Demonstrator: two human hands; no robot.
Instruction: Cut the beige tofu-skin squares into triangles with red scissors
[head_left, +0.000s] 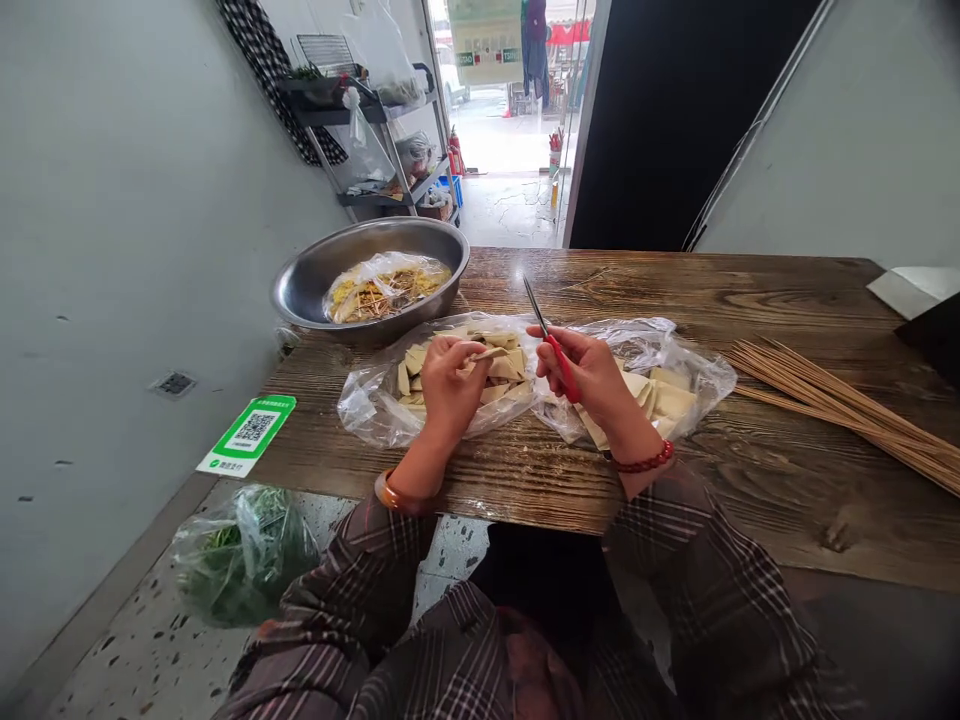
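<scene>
My left hand (452, 385) pinches a thin tan piece of tofu skin (491, 353) between thumb and fingers. My right hand (594, 375) is wrapped around red-handled scissors (561, 366); their blades look closed and point up and away from me. Below my left hand, an opened clear plastic bag (362, 405) holds many cut tan pieces (510, 366). Beside it, under my right hand, lies a second clear bag (709, 378) with larger folded tan sheets (673, 401), partly hidden by that hand.
A steel basin (300, 290) with bagged yellowish food stands at the table's back left. Thin wooden skewers (847, 400) lie on the right of the wooden table (750, 490). A green QR card (251, 435) sits at the left edge, above a bag of greens (244, 560).
</scene>
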